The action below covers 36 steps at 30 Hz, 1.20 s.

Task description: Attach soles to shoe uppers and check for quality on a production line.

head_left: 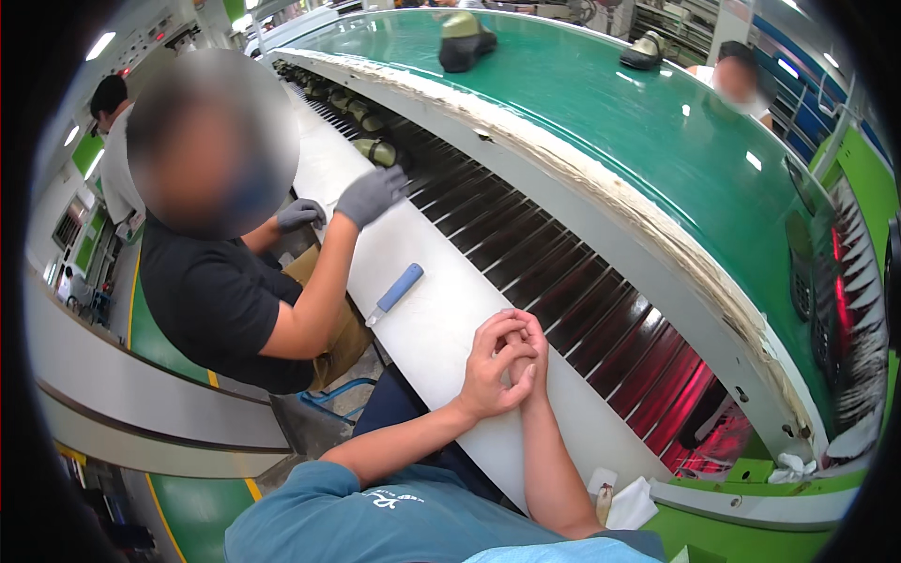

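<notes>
My left hand (494,373) and my right hand (535,349) are clasped together above the white work surface (441,328). Their fingers are closed round one another, and no object shows in them. Farther left on that surface lies a blue-handled tool (402,286) with a short metal blade, apart from my hands. Beyond my hands runs a dark slatted conveyor (526,253), lit red at its right end.
On my left sits a co-worker in dark clothing; one grey-gloved hand (369,197) reaches toward an olive shoe (375,150) on the conveyor. A raised green belt (601,113) carries a shoe (463,42). White scraps (631,505) lie near my right forearm. Dark bristles (849,319) hang far right.
</notes>
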Tool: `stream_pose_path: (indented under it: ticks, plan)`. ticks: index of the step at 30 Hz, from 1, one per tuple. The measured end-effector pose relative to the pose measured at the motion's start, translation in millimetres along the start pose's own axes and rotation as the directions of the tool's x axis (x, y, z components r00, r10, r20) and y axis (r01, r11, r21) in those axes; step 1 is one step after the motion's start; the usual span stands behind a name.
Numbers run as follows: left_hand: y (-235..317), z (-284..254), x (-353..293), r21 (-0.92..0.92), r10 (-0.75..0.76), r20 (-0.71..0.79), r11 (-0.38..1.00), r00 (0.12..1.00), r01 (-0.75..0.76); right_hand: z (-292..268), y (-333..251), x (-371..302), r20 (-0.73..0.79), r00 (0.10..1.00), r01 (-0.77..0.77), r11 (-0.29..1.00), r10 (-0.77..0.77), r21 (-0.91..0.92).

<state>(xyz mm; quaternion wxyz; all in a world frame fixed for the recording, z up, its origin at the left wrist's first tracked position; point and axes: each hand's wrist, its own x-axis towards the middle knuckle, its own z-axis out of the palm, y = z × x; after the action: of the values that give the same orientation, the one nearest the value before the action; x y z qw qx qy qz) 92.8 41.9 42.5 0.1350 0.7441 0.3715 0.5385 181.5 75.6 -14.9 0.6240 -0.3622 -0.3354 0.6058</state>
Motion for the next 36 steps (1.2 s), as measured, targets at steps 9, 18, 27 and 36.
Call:
stream_pose_path:
  ticks: [9,18,27,36]
  plan:
    - [-1.3,-0.2,-0.6,0.012,-0.004,0.010,1.000,1.000,0.004,-11.5,10.0,2.2,0.043,0.995,0.091,0.992,-0.088,-0.082]
    - [-5.0,0.5,-2.1,-0.013,-0.001,0.000,1.000,1.000,0.001,-9.0,3.9,-0.6,-0.002,1.000,-0.006,0.993,0.006,-0.115]
    - [-3.5,1.1,-2.9,-0.050,-0.034,0.000,0.998,0.999,0.034,0.6,2.4,-0.6,-0.013,1.000,-0.023,0.993,0.022,-0.119]
    - [-3.9,0.6,-3.3,-0.058,-0.036,-0.007,0.998,0.999,0.035,-0.5,10.9,1.9,0.003,1.000,0.009,0.998,-0.009,-0.070]
